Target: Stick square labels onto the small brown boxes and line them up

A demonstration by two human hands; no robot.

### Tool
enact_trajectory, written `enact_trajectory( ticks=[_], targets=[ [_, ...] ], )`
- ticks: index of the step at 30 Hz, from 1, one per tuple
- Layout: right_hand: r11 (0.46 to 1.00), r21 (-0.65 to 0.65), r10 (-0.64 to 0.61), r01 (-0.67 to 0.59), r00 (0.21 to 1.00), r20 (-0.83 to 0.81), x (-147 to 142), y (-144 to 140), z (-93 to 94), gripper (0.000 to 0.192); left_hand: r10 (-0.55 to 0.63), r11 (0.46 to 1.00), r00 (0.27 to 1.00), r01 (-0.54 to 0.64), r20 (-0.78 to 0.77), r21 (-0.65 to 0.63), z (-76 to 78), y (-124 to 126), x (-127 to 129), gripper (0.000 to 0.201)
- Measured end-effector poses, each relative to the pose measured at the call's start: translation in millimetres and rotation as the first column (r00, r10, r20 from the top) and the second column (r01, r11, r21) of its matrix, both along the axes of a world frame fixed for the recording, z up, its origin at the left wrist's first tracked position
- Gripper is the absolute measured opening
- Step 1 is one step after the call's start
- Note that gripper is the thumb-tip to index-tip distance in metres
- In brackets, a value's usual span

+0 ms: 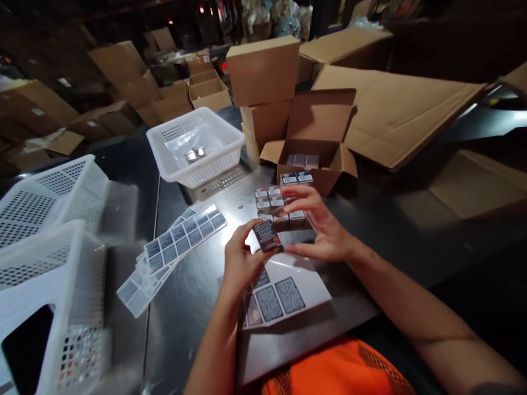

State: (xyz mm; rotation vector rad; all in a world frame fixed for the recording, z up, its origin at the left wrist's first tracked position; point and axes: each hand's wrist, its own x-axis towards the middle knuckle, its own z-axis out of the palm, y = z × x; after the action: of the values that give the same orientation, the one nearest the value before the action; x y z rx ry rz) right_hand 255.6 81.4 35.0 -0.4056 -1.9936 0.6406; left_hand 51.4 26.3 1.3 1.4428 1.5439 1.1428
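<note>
My left hand (241,260) grips a small dark box (267,235) with printed text on its upper face, between thumb and fingers. Just right of it, my right hand (329,233) is open, thumb and fingers spread wide. Its thumb is close to the box's lower right corner; whether they touch I cannot tell. Behind the hands is a group of similar small boxes (269,202) with white barcode labels, partly hidden by my right fingers. Below my hands lies a white sheet of printed stickers (315,282), partly covered by my left hand and forearm.
More sticker sheets (185,238) lie fanned out at left on the metal table (185,307). A white basket (214,170) holds plastic and shiny pieces. Beyond the small boxes stands an open carton (319,115) with boxes inside. White crates (88,263) and a phone (28,345) are at far left.
</note>
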Motion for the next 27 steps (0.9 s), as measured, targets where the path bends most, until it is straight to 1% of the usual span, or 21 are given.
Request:
enact_trajectory(
  ticks=[1, 2, 3, 4, 5, 6, 7, 8, 10, 12, 15, 17, 19, 23, 27],
  targets=[
    [0.995, -0.100, 0.021, -0.029, 0.997, -0.081, 2.3, -1.3, 4.7, 0.049, -0.001, 1.000, 1.000, 0.001, -0.017, 0.026, -0.8, -0.1, 0.0, 0.058],
    [0.978, -0.202, 0.023, -0.055, 0.987, -0.157, 3.2, -3.0, 8.2, 0.038, 0.000, 0.999, 0.999, 0.002, -0.034, 0.048, -1.7, 0.0, 0.1, 0.055],
    [0.946, -0.314, 0.004, -0.075, 0.975, -0.220, 2.9, -5.0, 10.5, 0.028, 0.004, 0.998, 0.999, 0.000, -0.053, 0.069, -2.7, 0.0, 0.5, 0.053],
    [0.900, -0.427, -0.028, -0.090, 0.964, -0.263, 1.8, -7.0, 11.6, 0.021, 0.009, 0.996, 0.997, -0.002, -0.073, 0.088, -3.9, 0.0, 1.0, 0.051],
    [0.842, -0.530, -0.061, -0.102, 0.957, -0.283, 0.2, -9.0, 11.8, 0.017, 0.012, 0.994, 0.996, -0.002, -0.093, 0.105, -5.2, -0.2, 1.6, 0.050],
    [0.784, -0.611, -0.081, -0.111, 0.957, -0.278, -1.3, -10.8, 11.1, 0.018, 0.012, 0.993, 0.994, 0.002, -0.113, 0.121, -6.4, -0.4, 2.2, 0.050],
    [0.737, -0.667, -0.081, -0.113, 0.964, -0.254, -2.4, -12.2, 9.9, 0.020, 0.009, 0.991, 0.991, 0.008, -0.131, 0.133, -7.6, -0.8, 2.7, 0.050],
    [0.707, -0.699, -0.070, -0.108, 0.973, -0.221, -3.1, -13.3, 8.2, 0.022, 0.002, 0.990, 0.989, 0.019, -0.146, 0.143, -8.6, -1.3, 3.2, 0.051],
    [0.681, -0.729, -0.044, -0.074, 0.989, -0.141, -2.8, -14.6, 3.9, 0.028, -0.012, 0.986, 0.986, 0.040, -0.169, 0.164, -10.0, -2.6, 4.0, 0.052],
    [0.672, -0.738, -0.030, -0.055, 0.994, -0.101, -1.7, -15.7, -0.7, 0.039, -0.023, 0.981, 0.982, 0.058, -0.190, 0.183, -10.2, -3.9, 4.8, 0.053],
    [0.631, -0.774, -0.050, -0.056, 0.992, -0.112, -1.4, -18.1, -6.0, 0.053, -0.032, 0.978, 0.978, 0.074, -0.205, 0.196, -9.1, -5.6, 6.2, 0.051],
    [0.592, -0.804, -0.074, -0.054, 0.990, -0.121, -2.6, -20.1, -7.5, 0.056, -0.035, 0.977, 0.980, 0.075, -0.196, 0.199, -8.3, -6.6, 7.1, 0.051],
    [0.570, -0.820, -0.096, -0.051, 0.987, -0.128, -4.0, -21.9, -7.6, 0.057, -0.031, 0.977, 0.982, 0.069, -0.186, 0.202, -7.9, -7.3, 7.8, 0.051],
    [0.565, -0.824, -0.114, -0.042, 0.985, -0.129, -5.0, -23.7, -6.3, 0.059, -0.019, 0.976, 0.979, 0.062, -0.204, 0.208, -8.2, -7.9, 8.2, 0.051],
    [0.573, -0.820, -0.121, -0.025, 0.986, -0.114, -4.6, -23.9, -6.4, 0.058, -0.021, 0.973, 0.978, 0.067, -0.207, 0.220, -8.4, -8.0, 8.4, 0.049]
  ],
)
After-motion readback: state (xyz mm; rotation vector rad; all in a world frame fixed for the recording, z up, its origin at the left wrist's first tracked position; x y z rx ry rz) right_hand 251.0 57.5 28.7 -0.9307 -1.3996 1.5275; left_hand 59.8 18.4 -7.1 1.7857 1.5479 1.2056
